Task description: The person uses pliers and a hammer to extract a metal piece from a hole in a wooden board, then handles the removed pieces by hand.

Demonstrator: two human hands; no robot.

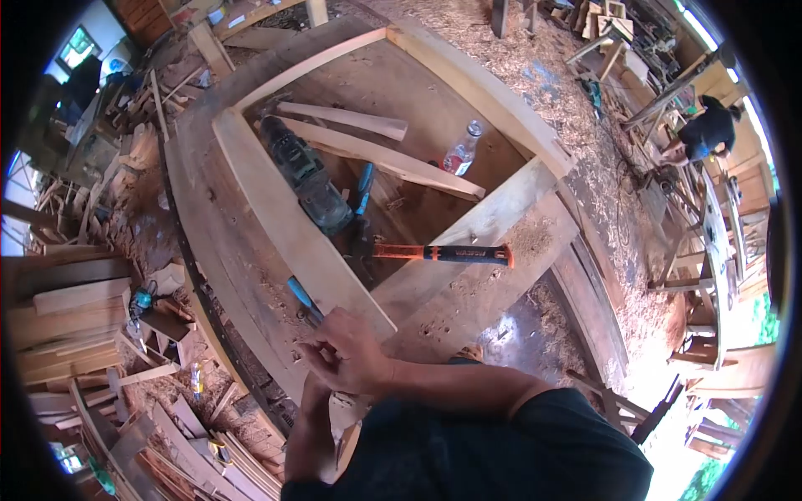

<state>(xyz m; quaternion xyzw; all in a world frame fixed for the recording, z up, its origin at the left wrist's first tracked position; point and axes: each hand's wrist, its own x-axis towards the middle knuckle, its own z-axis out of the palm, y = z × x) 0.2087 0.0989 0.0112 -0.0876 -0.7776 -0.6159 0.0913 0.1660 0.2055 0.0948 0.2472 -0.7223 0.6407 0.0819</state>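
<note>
My right hand [355,351] is closed, fingers curled, over the near left corner of a wooden frame [276,192]; what it holds, if anything, is hidden. Below it my left hand [316,392] is mostly covered, and its fingers do not show. A blue-handled tool [302,294] points toward my right hand; I cannot tell whether they touch. Inside the frame lie a power drill [305,179], a second blue-handled tool [365,188] and loose wood strips [384,157]. A hammer [443,253] with an orange and black handle rests across the frame's near rail.
A glass bottle [462,150] with a red and white label stands inside the frame. Stacked boards [75,309] and offcuts fill the left side. Shavings [468,50] cover the floor. Another person [708,129] bends over a bench at the right.
</note>
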